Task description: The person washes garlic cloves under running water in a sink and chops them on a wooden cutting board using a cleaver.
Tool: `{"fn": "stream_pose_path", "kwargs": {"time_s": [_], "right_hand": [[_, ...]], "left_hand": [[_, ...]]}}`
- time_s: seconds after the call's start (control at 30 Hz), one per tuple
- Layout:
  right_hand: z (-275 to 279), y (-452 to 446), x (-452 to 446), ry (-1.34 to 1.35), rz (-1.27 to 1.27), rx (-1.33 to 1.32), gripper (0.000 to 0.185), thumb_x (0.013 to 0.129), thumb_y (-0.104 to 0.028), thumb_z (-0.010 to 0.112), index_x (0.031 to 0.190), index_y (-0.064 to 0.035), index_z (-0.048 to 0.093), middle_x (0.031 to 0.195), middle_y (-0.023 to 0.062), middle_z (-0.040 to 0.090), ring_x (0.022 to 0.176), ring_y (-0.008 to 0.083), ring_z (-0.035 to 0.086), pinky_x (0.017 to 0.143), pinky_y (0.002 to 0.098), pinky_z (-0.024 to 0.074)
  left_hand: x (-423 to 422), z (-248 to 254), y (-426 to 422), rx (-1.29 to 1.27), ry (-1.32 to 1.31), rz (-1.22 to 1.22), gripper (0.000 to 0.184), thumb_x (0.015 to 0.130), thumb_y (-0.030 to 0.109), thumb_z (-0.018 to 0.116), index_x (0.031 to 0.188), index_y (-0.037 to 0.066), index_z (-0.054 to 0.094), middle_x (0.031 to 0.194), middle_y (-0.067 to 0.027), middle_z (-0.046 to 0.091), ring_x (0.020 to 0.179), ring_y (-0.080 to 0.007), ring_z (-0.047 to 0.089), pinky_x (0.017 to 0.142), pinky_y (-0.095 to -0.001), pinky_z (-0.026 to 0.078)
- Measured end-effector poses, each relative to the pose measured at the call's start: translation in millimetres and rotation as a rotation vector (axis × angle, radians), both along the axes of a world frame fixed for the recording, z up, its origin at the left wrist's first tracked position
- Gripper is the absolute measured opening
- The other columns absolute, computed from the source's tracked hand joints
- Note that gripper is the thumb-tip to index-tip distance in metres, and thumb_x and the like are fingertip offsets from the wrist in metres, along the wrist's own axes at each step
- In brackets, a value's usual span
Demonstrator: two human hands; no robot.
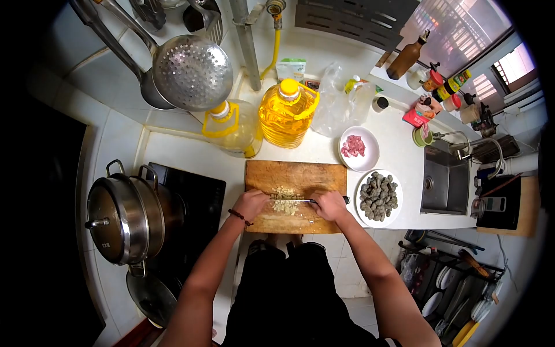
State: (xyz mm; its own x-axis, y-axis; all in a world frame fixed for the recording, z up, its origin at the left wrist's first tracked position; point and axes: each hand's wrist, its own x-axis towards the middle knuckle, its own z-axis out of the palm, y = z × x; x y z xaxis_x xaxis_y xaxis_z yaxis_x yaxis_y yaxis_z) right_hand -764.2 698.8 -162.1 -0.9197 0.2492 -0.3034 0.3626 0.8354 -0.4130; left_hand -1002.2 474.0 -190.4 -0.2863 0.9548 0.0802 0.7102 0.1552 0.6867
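A kitchen knife point(292, 200) lies crosswise over a wooden cutting board point(269, 169), its blade seen nearly edge-on. My right hand point(329, 206) is wrapped round the handle, whose dark end sticks out past the board's right edge. At the blade's other end, the closed fingers of my left hand point(252, 203) grip the tip end; the fingertips are partly hidden. Finely chopped pale bits that look like garlic point(284, 207) are spread on the board on both sides of the blade.
Right of the board stand a bowl of sliced raw meat point(354, 146) and a plate of grey shellfish point(378, 196). Behind it are oil jugs point(287, 118). A steamer pot point(115, 220) sits on the stove at left; a sink point(445, 185) is far right.
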Motion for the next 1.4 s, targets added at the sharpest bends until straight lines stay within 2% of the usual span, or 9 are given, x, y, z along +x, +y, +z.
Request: {"fn": "stream_pose_path", "kwargs": {"time_s": [0.07,0.33,0.5,0.73,0.9,0.97,1.13,1.4], "right_hand": [[1.5,0.1,-0.1,0.077,0.001,-0.008,0.02,0.087,-0.021,0.065,0.103,-0.0098,0.069,0.097,0.0094,0.072,0.086,0.0347,0.071,0.072,0.0502,0.057],[-4.8,-4.3,1.3,0.031,0.024,0.001,0.02,0.087,-0.021,0.065,0.103,-0.0098,0.07,0.099,0.0085,0.072,0.089,0.0342,0.071,0.073,0.0488,0.0575],[5.2,-6.7,4.5,0.09,-0.008,-0.008,0.018,0.087,-0.021,0.065,0.1,-0.0102,0.07,0.099,0.0088,0.072,0.089,0.0345,0.071,0.073,0.0493,0.0577],[-10.3,-11.1,6.5,0.06,0.009,0.021,0.02,0.09,-0.025,0.066,0.103,-0.011,0.072,0.095,0.0081,0.072,0.088,0.033,0.071,0.071,0.0468,0.0567],[-4.0,-13.5,11.0,0.131,0.002,0.015,0.02,0.09,-0.025,0.066,0.104,-0.0117,0.072,0.096,0.0076,0.073,0.088,0.0322,0.071,0.071,0.0462,0.0569],[-1.0,-14.8,11.9,0.046,0.012,0.02,0.021,0.091,-0.025,0.066,0.105,-0.0124,0.073,0.098,0.0072,0.073,0.09,0.0313,0.071,0.072,0.0459,0.0569],[-14.8,-17.2,11.5,0.043,0.025,0.029,0.021,0.09,-0.025,0.066,0.105,-0.0126,0.073,0.098,0.0079,0.073,0.092,0.0304,0.071,0.072,0.046,0.057],[8.6,-24.8,18.1,0.115,-0.001,0.027,0.021,0.091,-0.025,0.066,0.106,-0.0116,0.073,0.094,0.0081,0.072,0.09,0.0299,0.072,0.072,0.0458,0.0573]], "left_hand": [[-1.1,8.3,-0.5,0.015,0.01,0.006,0.014,0.085,0.004,0.078,0.098,0.0,0.078,0.092,-0.0151,0.074,0.086,-0.0321,0.072,0.079,-0.0409,0.059],[4.4,-6.7,-8.3,0.024,0.017,0.011,0.014,0.084,0.004,0.077,0.098,0.0,0.078,0.091,-0.0142,0.073,0.087,-0.0312,0.07,0.079,-0.0406,0.059],[4.7,18.4,-5.2,0.027,0.041,-0.022,0.014,0.085,0.003,0.077,0.098,-0.001,0.077,0.091,-0.0146,0.073,0.087,-0.0314,0.07,0.079,-0.0407,0.059],[7.8,-2.4,-13.4,0.047,-0.013,0.017,0.013,0.085,0.002,0.076,0.097,-0.001,0.078,0.09,-0.0151,0.073,0.086,-0.0315,0.071,0.077,-0.0404,0.059],[7.3,19.9,-12.2,0.057,0.037,-0.019,0.012,0.085,0.002,0.076,0.097,-0.001,0.077,0.09,-0.015,0.073,0.085,-0.0318,0.071,0.077,-0.0405,0.059],[9.4,12.1,-17.5,0.038,0.031,-0.017,0.013,0.085,0.001,0.076,0.097,-0.001,0.077,0.09,-0.0149,0.073,0.086,-0.0319,0.071,0.077,-0.0404,0.059],[13.0,-3.3,-19.3,0.065,0.002,0.015,0.013,0.084,0.001,0.076,0.097,0.0,0.078,0.09,-0.0148,0.073,0.086,-0.0319,0.071,0.077,-0.0403,0.059],[16.1,30.6,-23.5,0.06,0.046,-0.039,0.013,0.085,0.0,0.075,0.098,-0.001,0.078,0.088,-0.0148,0.073,0.085,-0.0314,0.071,0.076,-0.0402,0.059]]}}
